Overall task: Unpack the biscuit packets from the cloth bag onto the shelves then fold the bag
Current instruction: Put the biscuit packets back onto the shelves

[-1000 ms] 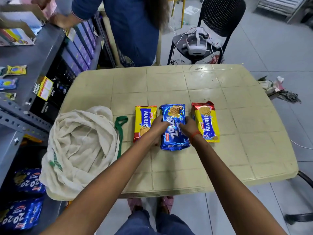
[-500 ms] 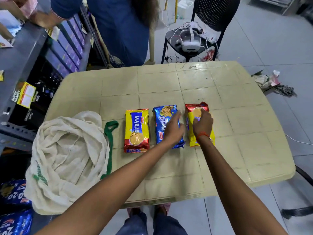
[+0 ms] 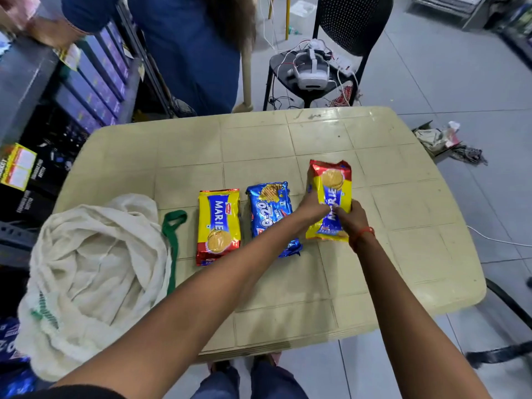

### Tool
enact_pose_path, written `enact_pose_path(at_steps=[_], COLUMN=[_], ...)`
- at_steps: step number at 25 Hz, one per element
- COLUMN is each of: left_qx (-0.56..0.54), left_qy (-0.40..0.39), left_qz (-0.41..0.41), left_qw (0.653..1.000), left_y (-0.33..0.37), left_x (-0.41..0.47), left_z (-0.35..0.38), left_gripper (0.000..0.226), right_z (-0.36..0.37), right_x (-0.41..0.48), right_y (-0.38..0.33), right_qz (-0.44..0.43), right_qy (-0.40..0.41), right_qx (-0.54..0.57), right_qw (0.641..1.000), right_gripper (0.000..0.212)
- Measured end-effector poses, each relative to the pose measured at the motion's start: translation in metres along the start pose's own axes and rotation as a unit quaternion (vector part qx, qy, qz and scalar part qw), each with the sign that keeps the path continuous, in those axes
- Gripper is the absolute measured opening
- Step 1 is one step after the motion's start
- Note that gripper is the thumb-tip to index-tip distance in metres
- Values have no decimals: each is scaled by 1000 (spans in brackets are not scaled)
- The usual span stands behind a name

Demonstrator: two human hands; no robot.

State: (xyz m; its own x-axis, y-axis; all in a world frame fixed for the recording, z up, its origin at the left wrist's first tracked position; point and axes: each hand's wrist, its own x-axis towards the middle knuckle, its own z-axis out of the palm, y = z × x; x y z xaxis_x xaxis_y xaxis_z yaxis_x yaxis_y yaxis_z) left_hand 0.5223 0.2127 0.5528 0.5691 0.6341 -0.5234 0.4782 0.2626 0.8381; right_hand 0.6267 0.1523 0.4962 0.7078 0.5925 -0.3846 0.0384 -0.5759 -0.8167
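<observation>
left hand (image 3: 312,207): gripping the left edge of the right-most Marie packet (image 3: 330,197), fingers curled round it
right hand (image 3: 349,218): clamped on the same packet's near right part, fingers wrapped over the front; red thread on the wrist
right-most Marie packet: yellow and red, far end tipped up off the worktop (image 3: 388,254), near end low at the surface; can't tell if it still touches
blue packet (image 3: 269,208): flat on the worktop, just left of the held one; left forearm crosses its near right corner
left Marie packet (image 3: 218,226): flat, just left of the blue one, small gap between them
cloth bag (image 3: 92,272): cream, crumpled in a heap at the worktop's near left corner, hanging partly over the edge; green handle (image 3: 172,226) loops out toward the left Marie packet, not touching it
shelves (image 3: 86,82): left of the worktop, rows of purple boxes; blue packets low at the near left edge
other person (image 3: 184,47): blue clothing, standing at the far left by the shelves
chair (image 3: 339,47): black, beyond the far edge, white headset (image 3: 312,69) and wires on the seat
floor (image 3: 460,82): grey tiles, scraps of litter to the right
</observation>
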Motion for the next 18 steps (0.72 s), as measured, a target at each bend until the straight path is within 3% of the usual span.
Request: enact_pose_path(at_steps=[3,8,12,18], left_qx=[-24,-86,-75,-77], left_qy=[68,170,200,171], left_qz=[40,17,-56,-78], left_qw=[997,982,975,979], left_y=[12,-28,-86,-110], left_x=[-28,-83,-100,-97], left_z=[-37,-127,-172,-181], left_gripper=[43,36,35,40], right_z=[18,95,158,176], right_x=[-19,-71,-107,-120], right_y=[-44,-85,-62,-55], right_qz=[-72,-149,-117,-64], right_qy=[-19,-116,-215,-207], right_qx=[42,-59,-122,-165], right_qw=[996,980,962,962], right_gripper=[37,35,46,47])
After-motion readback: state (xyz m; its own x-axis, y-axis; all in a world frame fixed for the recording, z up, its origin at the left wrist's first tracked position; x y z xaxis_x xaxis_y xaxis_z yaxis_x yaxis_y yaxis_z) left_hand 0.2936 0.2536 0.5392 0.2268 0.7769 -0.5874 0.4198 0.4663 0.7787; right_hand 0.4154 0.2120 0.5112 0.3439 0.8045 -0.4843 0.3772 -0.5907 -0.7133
